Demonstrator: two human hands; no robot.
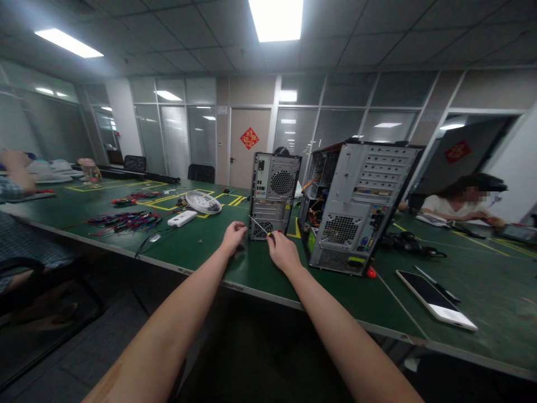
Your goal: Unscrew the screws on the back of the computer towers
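Note:
A small computer case (pixel 274 193) stands upright on the green table, its rear panel with fan grilles and slots facing me. My right hand (pixel 283 250) is closed around the handle of a screwdriver (pixel 260 225), whose thin shaft points up and left across the lower part of that panel. Just left of the case is my left hand (pixel 235 236), its fingers pressed together; what they hold, if anything, is too small to tell. To the right stands a larger computer tower (pixel 354 207) with its side open and wires showing inside.
Bundled wires (pixel 126 221), a white power strip (pixel 182 218) and a white oval part (pixel 203 202) lie left. On the right are a phone (pixel 436 299), a pen-like tool (pixel 437 284) and black cables (pixel 413 244). People sit at both sides.

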